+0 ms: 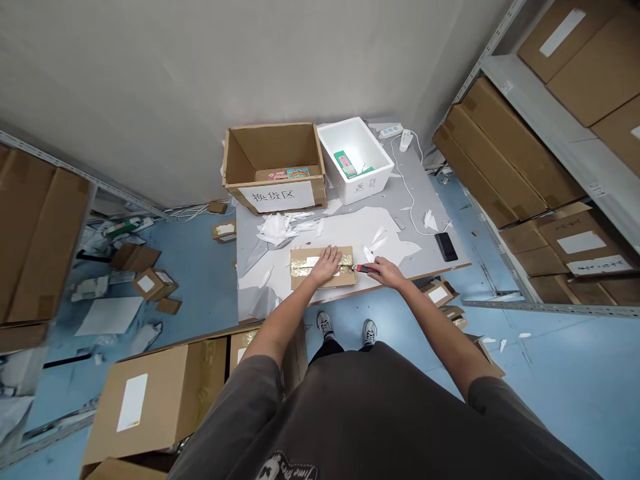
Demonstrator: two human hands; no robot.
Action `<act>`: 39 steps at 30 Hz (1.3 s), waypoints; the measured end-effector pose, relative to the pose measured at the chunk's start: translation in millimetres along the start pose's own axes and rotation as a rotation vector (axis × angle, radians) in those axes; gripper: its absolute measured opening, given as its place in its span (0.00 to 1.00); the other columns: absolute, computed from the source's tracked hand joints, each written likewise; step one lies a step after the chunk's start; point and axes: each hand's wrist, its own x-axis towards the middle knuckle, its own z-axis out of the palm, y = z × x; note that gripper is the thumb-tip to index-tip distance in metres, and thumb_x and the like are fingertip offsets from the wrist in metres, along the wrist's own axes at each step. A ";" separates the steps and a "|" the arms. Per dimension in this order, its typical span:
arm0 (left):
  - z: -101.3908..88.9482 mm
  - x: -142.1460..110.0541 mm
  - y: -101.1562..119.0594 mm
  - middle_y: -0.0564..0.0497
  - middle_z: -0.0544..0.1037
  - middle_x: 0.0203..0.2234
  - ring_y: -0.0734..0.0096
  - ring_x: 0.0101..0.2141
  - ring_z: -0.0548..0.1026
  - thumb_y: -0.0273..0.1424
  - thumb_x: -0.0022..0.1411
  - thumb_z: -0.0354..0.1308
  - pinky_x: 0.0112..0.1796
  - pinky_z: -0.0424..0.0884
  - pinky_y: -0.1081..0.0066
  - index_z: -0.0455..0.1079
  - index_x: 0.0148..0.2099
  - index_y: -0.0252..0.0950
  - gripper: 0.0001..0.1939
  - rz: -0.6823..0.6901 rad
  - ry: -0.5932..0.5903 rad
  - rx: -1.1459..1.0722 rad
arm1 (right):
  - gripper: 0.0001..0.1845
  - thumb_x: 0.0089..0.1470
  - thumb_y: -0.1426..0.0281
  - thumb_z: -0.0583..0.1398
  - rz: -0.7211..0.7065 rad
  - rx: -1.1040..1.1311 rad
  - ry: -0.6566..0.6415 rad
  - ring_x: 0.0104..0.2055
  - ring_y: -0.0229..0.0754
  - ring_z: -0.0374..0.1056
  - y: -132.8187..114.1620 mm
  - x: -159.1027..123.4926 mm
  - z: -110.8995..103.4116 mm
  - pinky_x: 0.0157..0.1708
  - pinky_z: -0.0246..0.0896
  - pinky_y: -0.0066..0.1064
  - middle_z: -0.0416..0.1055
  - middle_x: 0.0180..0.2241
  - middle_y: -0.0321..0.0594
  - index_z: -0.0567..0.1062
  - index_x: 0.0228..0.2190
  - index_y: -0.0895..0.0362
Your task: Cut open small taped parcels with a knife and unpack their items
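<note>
A small flat cardboard box [300,261], sealed along the middle with shiny tape, lies near the front edge of the table [430,213]. My left hand [326,265] rests flat on its top, fingers stretched out and pointing away from me. In my right hand [387,272] is a red and black utility knife [367,269], gripped by its handle. The knife's tip points left and meets the right end of the box, along the taped seam. Whether the blade is in the tape is too small to tell.
At the back stand an open cardboard box [280,143] and a white foam box [357,150], both holding small packages. Torn white paper [277,228] litters the tabletop; a phone [446,247] and a cable lie right. Shelves with cartons [490,160] flank both sides; cartons [155,393] crowd the lower left.
</note>
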 end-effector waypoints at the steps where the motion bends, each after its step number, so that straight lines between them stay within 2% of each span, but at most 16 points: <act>1: 2.5 -1.7 0.9 0.31 0.58 0.76 0.44 0.78 0.46 0.32 0.75 0.50 0.74 0.45 0.39 0.61 0.75 0.31 0.30 -0.004 0.010 -0.002 | 0.24 0.71 0.63 0.61 -0.018 -0.010 0.000 0.56 0.50 0.66 1.0 0.8 0.2 0.56 0.62 0.35 0.71 0.50 0.48 0.76 0.65 0.50; 9: 6.4 -5.7 1.7 0.29 0.58 0.76 0.45 0.78 0.46 0.34 0.79 0.45 0.75 0.46 0.39 0.63 0.74 0.27 0.28 0.018 0.057 0.024 | 0.23 0.71 0.63 0.60 -0.087 -0.090 0.017 0.52 0.52 0.67 26.7 -1.1 -10.3 0.51 0.63 0.35 0.71 0.50 0.50 0.78 0.63 0.50; 15: 13.3 -5.5 -5.1 0.29 0.62 0.74 0.43 0.77 0.50 0.34 0.79 0.44 0.74 0.49 0.38 0.66 0.72 0.25 0.28 0.041 0.121 0.000 | 0.22 0.70 0.63 0.62 -0.142 -0.061 0.048 0.50 0.52 0.68 35.6 4.6 -4.7 0.48 0.63 0.35 0.72 0.47 0.49 0.79 0.62 0.49; 19: 17.3 -6.3 -8.9 0.32 0.65 0.73 0.44 0.77 0.52 0.34 0.78 0.45 0.74 0.51 0.37 0.67 0.72 0.29 0.27 0.055 0.162 -0.026 | 0.22 0.71 0.62 0.61 -0.144 -0.056 0.074 0.51 0.52 0.68 36.8 10.8 0.3 0.49 0.63 0.35 0.72 0.48 0.49 0.79 0.62 0.49; 25: 18.1 -7.4 -8.7 0.33 0.67 0.72 0.44 0.77 0.52 0.34 0.78 0.48 0.73 0.53 0.34 0.67 0.72 0.31 0.26 0.054 0.206 -0.075 | 0.21 0.70 0.62 0.62 -0.208 -0.058 0.042 0.52 0.52 0.67 35.5 19.3 6.4 0.48 0.62 0.35 0.72 0.47 0.48 0.80 0.61 0.49; 34: 15.4 -9.6 -7.9 0.34 0.67 0.72 0.46 0.77 0.52 0.35 0.79 0.46 0.73 0.53 0.34 0.68 0.71 0.31 0.25 0.057 0.241 -0.114 | 0.22 0.69 0.61 0.62 -0.231 -0.025 0.090 0.50 0.52 0.68 37.5 18.8 3.4 0.48 0.64 0.37 0.72 0.46 0.48 0.80 0.61 0.49; 39: 23.6 -8.3 -12.7 0.34 0.70 0.70 0.45 0.76 0.55 0.35 0.79 0.47 0.73 0.56 0.34 0.71 0.69 0.31 0.25 0.066 0.277 -0.125 | 0.22 0.70 0.62 0.62 -0.240 -0.020 0.107 0.51 0.53 0.68 35.2 24.2 13.3 0.51 0.66 0.39 0.72 0.45 0.48 0.80 0.62 0.48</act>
